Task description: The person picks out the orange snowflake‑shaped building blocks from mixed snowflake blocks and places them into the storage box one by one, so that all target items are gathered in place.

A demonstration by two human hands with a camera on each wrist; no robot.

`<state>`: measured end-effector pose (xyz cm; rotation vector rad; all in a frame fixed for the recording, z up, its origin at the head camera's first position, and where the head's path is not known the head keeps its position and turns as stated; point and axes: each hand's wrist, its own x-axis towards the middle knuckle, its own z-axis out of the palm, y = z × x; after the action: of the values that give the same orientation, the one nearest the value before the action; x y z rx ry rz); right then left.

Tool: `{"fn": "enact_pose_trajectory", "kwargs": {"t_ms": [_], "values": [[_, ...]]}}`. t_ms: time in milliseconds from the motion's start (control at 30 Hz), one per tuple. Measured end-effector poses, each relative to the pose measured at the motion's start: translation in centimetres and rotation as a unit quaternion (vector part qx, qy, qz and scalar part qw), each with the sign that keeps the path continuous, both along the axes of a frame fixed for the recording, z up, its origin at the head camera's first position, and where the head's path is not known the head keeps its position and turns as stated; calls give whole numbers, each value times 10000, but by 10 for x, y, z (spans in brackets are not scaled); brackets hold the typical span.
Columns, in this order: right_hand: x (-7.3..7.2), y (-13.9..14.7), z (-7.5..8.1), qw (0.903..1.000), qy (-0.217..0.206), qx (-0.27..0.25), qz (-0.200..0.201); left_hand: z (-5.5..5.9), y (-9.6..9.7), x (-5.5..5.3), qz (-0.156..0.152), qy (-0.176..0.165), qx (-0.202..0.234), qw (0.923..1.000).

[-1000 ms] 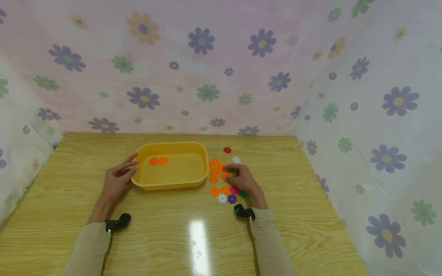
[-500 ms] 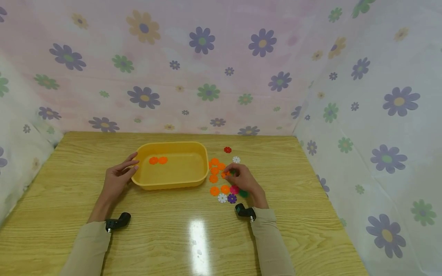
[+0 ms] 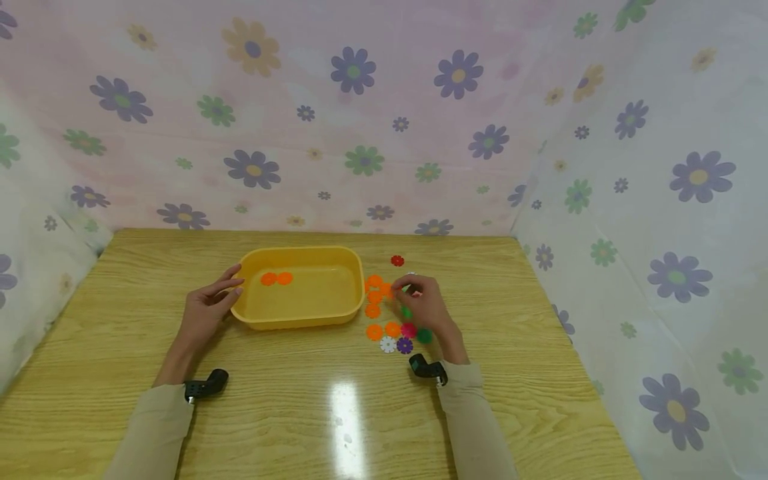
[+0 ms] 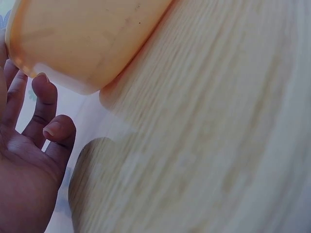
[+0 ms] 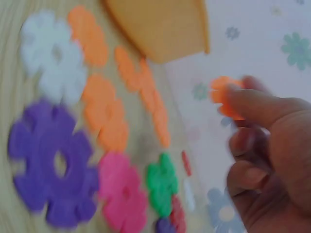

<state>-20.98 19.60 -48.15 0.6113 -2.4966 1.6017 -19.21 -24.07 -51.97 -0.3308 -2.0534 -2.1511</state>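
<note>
My right hand pinches an orange snowflake disc between thumb and finger, raised above the other discs in the right wrist view. My left hand is at the left end of a yellow plastic bin, fingertips right at its rim, fingers loosely bent. In the left wrist view the thumb stands apart from the bin wall. Two orange discs lie inside the bin. Beside its right end, under and around my right hand, are several more orange discs.
Near the right hand lie a purple disc, a white disc, a pink disc and green discs. A red disc sits farther back. The wooden table meets a flowered cloth backdrop.
My right hand has lifted an orange disc from among the others and shifted slightly up, showing green and pinkish discs beneath. The left hand and bin have kept their place.
</note>
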Motion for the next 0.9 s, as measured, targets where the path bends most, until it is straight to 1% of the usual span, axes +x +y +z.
{"fn": "enact_pose_trajectory", "kwargs": {"t_ms": [100,167,300,400,467,533,567,633,733,800,900], "values": [[5,-9,15,9965,483,-668,-107,0,1,0,8,-34,-3,10000],[3,-13,15,9908,820,-1061,-163,0,1,0,17,-43,-15,10000],[-2,-23,10,9731,1454,-1761,-297,1,1,1,49,-35,-74,10000],[-1,-33,9,9611,1680,-2137,-489,1,1,0,48,-29,-51,10000],[2,-41,10,9586,1613,-2253,-662,1,1,0,39,-24,-16,10000],[5,-48,11,9600,1431,-2298,-716,1,1,0,41,-9,-13,10000],[7,-51,11,9622,1317,-2277,-703,1,1,0,50,-5,-23,10000],[10,-58,11,9672,1116,-2223,-522,1,1,0,69,-9,-60,10000],[13,-68,11,9729,860,-2145,-86,1,1,0,84,-37,-100,9999],[15,-76,12,9745,748,-2108,169,0,1,0,79,-55,-76,9999],[18,-87,13,9762,635,-2045,353,0,1,-1,66,-48,-33,10000]]}}
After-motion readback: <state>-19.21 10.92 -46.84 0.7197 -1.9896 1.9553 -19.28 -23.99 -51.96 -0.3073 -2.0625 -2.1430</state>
